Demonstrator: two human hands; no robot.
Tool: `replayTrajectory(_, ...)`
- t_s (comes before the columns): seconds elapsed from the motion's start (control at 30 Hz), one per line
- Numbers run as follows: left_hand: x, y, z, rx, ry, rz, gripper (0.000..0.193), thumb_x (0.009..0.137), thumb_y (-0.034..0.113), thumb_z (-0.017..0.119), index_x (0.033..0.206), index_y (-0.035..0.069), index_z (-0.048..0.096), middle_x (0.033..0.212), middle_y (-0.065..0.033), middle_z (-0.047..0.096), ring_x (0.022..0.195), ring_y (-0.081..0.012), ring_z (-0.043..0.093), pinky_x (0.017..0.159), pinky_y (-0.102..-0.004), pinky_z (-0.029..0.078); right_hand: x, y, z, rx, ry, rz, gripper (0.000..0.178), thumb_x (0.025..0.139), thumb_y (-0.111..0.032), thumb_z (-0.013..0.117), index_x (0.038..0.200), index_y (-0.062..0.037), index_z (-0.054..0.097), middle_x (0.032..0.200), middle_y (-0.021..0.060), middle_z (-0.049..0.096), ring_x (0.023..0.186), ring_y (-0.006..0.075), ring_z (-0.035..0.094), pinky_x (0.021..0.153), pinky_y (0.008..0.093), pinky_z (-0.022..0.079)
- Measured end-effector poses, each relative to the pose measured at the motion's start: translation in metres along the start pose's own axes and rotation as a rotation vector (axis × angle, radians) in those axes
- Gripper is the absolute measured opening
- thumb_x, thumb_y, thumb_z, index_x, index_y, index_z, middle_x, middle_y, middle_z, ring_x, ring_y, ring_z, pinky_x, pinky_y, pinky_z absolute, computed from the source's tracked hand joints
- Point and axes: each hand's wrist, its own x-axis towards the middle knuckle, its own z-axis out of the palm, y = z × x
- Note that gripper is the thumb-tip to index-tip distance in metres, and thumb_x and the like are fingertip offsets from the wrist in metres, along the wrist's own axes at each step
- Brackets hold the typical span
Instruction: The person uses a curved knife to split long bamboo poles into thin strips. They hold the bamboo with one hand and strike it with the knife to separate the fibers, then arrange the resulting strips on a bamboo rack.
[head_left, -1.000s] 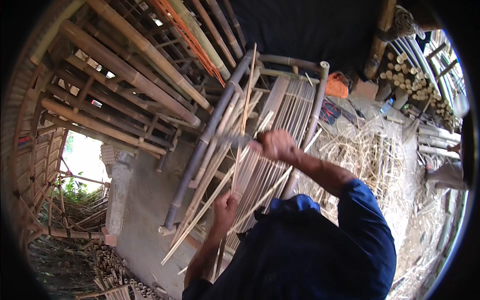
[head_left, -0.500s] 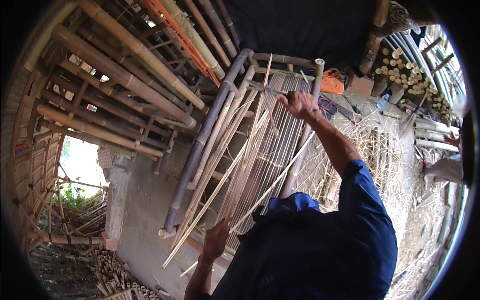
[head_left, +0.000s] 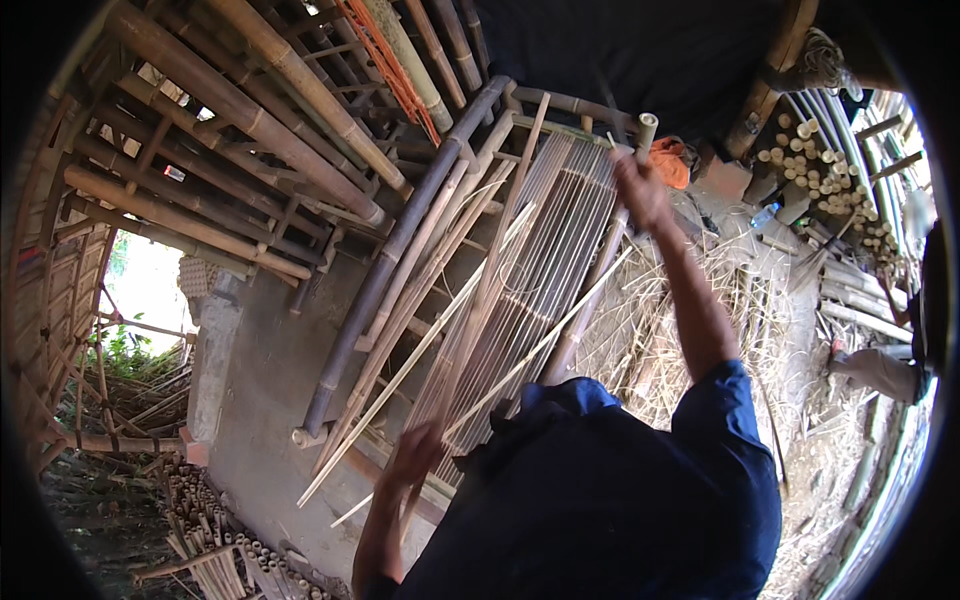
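A low bamboo frame (head_left: 400, 245) stretches in front of me, with many thin slats (head_left: 578, 205) laid lengthwise inside it. At its near end my left hand (head_left: 415, 455) is closed round a long bamboo strip (head_left: 512, 212), which slants away over the slats to the far end. My right hand (head_left: 642, 190) is raised near the far right corner post and closed on a knife. The knife's dark blade (head_left: 612, 105) points away from me and is blurred by motion. Loose pale strips (head_left: 405, 368) lie across the frame's left side and over the slats.
Stacked bamboo furniture (head_left: 240, 110) crowds the left. On the right are heaped shavings (head_left: 720, 320), an orange cloth (head_left: 670, 163), a plastic bottle (head_left: 765, 214) and bundled bamboo poles (head_left: 810, 150). Another person (head_left: 880, 370) is partly visible at the right edge.
My right hand and the knife have moved right and away from the strip, and the blade has swung from pointing left to pointing away. My left hand has drawn slightly nearer with the strip.
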Motion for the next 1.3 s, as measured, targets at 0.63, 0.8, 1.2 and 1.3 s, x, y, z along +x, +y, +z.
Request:
replayTrajectory(0.63, 0.041, -0.054, -0.002, -0.128, -0.185, -0.233, 0.063, 0.103, 0.054, 0.035, 0.118, -0.001, 0.062, 0.073, -0.0046, 0.062, 0.075, -0.0186, 0.063, 0.077, -0.0347, 0.05, -0.071, 0.025, 0.148, 0.312, -0.199, 0.211, 0.037, 0.092, -0.026, 0.058, 0.073, 0.0047, 0.066, 0.062, 0.0111, 0.062, 0.051, 0.0185, 0.057, 0.049, 0.0344, 0.047)
replayTrajectory(0.8, 0.049, -0.002, 0.018, -0.085, 0.135, 0.103, 0.032, 0.103, 0.027, 0.053, 0.117, 0.0, 0.063, 0.058, 0.0037, 0.048, 0.048, -0.0048, 0.049, 0.043, -0.0216, 0.038, -0.049, 0.007, 0.128, -0.323, -0.262, 0.122, 0.087, 0.093, -0.075, 0.034, 0.081, 0.0052, 0.065, 0.064, 0.02, 0.061, 0.067, 0.0318, 0.065, 0.067, 0.045, 0.053)
replayTrajectory(1.2, 0.12, 0.097, 0.057, -0.413, 0.164, 0.129, 0.039, 0.09, 0.021, 0.075, 0.121, 0.003, 0.059, 0.067, 0.0089, 0.051, 0.048, 0.0014, 0.036, 0.04, -0.0201, 0.022, -0.201, 0.0, 0.131, -0.579, -0.488, -0.389, 0.064, 0.092, -0.066, 0.047, 0.101, -0.0043, 0.062, 0.09, 0.0198, 0.065, 0.079, 0.0368, 0.068, 0.066, 0.0463, 0.055)
replayTrajectory(1.3, 0.123, 0.104, 0.055, -0.294, 0.087, 0.168, 0.038, 0.091, 0.021, 0.074, 0.122, 0.005, 0.06, 0.061, 0.0094, 0.048, 0.044, 0.0007, 0.035, 0.037, -0.0204, 0.023, -0.189, 0.005, 0.129, -0.568, -0.463, -0.358, 0.068, 0.093, -0.068, 0.042, 0.098, -0.0033, 0.062, 0.083, 0.0193, 0.065, 0.074, 0.0373, 0.068, 0.064, 0.0465, 0.055)
